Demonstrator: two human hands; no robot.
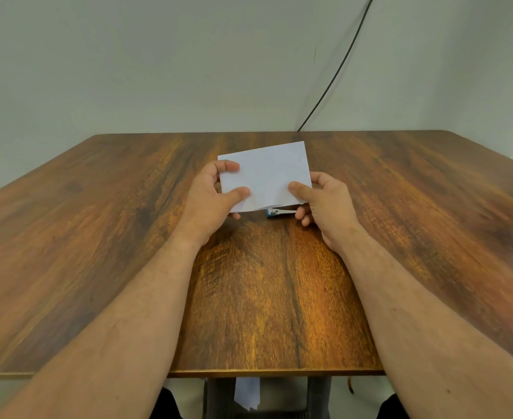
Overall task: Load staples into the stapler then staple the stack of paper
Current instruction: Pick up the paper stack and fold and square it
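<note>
The left hand (pixel 211 196) pinches the left edge of the small white stack of paper (pixel 266 176), thumb on top; the stack is held just above the brown wood-grain bench (pixel 98 237); a blue-and-silver stapler (pixel 275 212) peeks from under its near edge; the right hand (pixel 325 204) pinches the stack's right edge.

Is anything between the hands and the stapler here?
Yes: the stack of paper, gripped by the left hand and right hand, covers most of the stapler; only its near end shows.
</note>
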